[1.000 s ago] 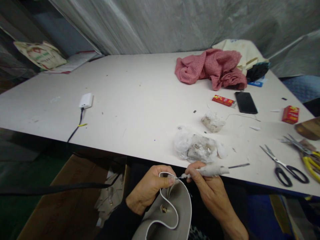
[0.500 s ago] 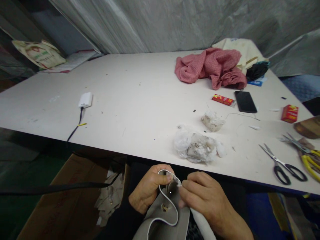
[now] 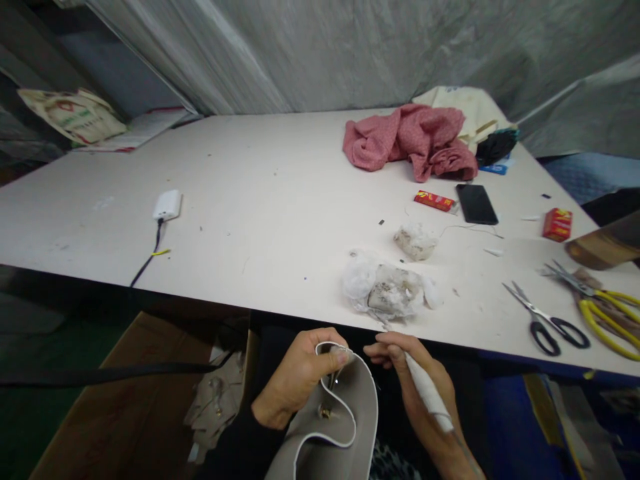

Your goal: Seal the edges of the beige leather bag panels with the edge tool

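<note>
My left hand [image 3: 300, 373] pinches the top edge of a grey leather-like bag piece [image 3: 363, 413], thumb on the near side. The piece has a curling white rim, and a small gold metal fitting [image 3: 325, 413] sits on its inner face. Just right of it, my right hand [image 3: 417, 380] is partly closed around a white cloth-wrapped stick [image 3: 429, 392], which slants down to the right. A thin dark line runs from the stick's lower end over the wrist. The right fingertips point left and are apart from the grey piece.
On the table [image 3: 250, 220] lie plastic-wrapped whitish lumps [image 3: 395, 291], black-handled scissors [image 3: 547, 320], yellow-handled pliers [image 3: 607, 303], a phone [image 3: 477, 204], red boxes [image 3: 557, 225] and a pink cloth [image 3: 410, 139]. A carton [image 3: 110, 400] of grey pieces stands lower left, below the table edge.
My right hand has come off the grey piece's edge, moved right and turned, so the white wrapped stick now shows along it. My left hand keeps its pinch. The view has shifted slightly.
</note>
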`<state>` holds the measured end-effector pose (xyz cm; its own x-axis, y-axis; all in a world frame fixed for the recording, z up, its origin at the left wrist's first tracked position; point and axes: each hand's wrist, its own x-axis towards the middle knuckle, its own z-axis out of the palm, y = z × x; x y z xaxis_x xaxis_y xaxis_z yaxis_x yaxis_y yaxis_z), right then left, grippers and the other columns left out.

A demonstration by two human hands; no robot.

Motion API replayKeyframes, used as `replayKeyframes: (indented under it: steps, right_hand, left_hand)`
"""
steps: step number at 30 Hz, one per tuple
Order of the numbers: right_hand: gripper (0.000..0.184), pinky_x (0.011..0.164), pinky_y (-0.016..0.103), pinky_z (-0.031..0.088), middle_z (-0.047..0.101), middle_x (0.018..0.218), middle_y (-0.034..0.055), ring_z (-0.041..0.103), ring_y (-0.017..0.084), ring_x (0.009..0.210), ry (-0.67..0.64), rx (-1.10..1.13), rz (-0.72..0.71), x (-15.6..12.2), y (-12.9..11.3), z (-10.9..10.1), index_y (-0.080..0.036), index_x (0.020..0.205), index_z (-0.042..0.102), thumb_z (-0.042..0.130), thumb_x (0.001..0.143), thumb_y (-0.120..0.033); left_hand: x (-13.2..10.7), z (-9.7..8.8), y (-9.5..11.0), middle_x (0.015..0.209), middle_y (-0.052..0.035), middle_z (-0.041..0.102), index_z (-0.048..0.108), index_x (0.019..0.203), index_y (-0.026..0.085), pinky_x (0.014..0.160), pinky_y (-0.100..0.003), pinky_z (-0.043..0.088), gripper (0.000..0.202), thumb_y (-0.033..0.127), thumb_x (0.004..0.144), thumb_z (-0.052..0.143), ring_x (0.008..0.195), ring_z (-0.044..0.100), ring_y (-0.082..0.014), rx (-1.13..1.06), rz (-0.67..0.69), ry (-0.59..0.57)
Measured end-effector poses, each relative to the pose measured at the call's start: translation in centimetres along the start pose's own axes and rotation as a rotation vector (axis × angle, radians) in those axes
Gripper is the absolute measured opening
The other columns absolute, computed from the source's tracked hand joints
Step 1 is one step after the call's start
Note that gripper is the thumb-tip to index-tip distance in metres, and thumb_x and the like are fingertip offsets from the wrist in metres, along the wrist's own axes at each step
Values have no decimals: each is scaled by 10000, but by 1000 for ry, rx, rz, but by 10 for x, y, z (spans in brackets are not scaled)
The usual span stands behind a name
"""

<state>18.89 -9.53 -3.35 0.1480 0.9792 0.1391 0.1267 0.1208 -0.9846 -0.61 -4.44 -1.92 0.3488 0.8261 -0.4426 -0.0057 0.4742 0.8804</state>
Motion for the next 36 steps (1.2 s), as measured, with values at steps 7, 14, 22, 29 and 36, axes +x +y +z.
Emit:
replayKeyframes:
  steps: [7, 14, 22, 29, 36]
  right_hand:
    - [173, 639, 182, 533, 768, 853, -5, 702, 137, 715, -132, -100, 59, -3, -7, 4, -245, 969, 739, 656, 1006, -392]
    - [246, 525, 182, 421, 686, 730, -29, 593, 116, 615, -167, -187, 58, -9, -11, 6, -239, 925, 722, 609, 1020, -437]
    - [182, 583, 198, 420, 668, 780, -36, 603, 122, 672, -273, -240, 70, -15, -15, 14, -250, 966, 703, 712, 968, -432]
    - [197, 622, 200, 469, 700, 813, -26, 650, 130, 694, -268, -200, 18, -20, -21, 18, -250, 968, 706, 658, 1008, -437]
    - [223, 880, 264, 604, 808, 1095, 32, 777, 178, 964, -67, -164, -72, -22, -20, 9, -269, 1229, 648, 543, 1068, -382]
  left_hand:
    - [-12, 3, 5, 741, -13, 628, 721, 783, 131, 677, -267, 403, 191, 316, 823, 743, 714, 528, -157, 217, 64, 20]
    - [-21, 3, 7, 795, -21, 651, 752, 822, 132, 707, -267, 417, 138, 268, 813, 730, 761, 561, -170, 287, 95, 8]
    - [-31, 7, 6, 747, 5, 639, 744, 809, 147, 676, -257, 409, 129, 273, 801, 773, 718, 540, -152, 277, 106, 31]
    - [-41, 1, -1, 732, -2, 615, 725, 762, 137, 679, -264, 400, 144, 273, 793, 764, 713, 531, -153, 155, 167, 44]
    - [-44, -6, 1, 726, -24, 640, 738, 771, 128, 689, -279, 401, 204, 316, 754, 815, 697, 545, -159, 15, 120, 23]
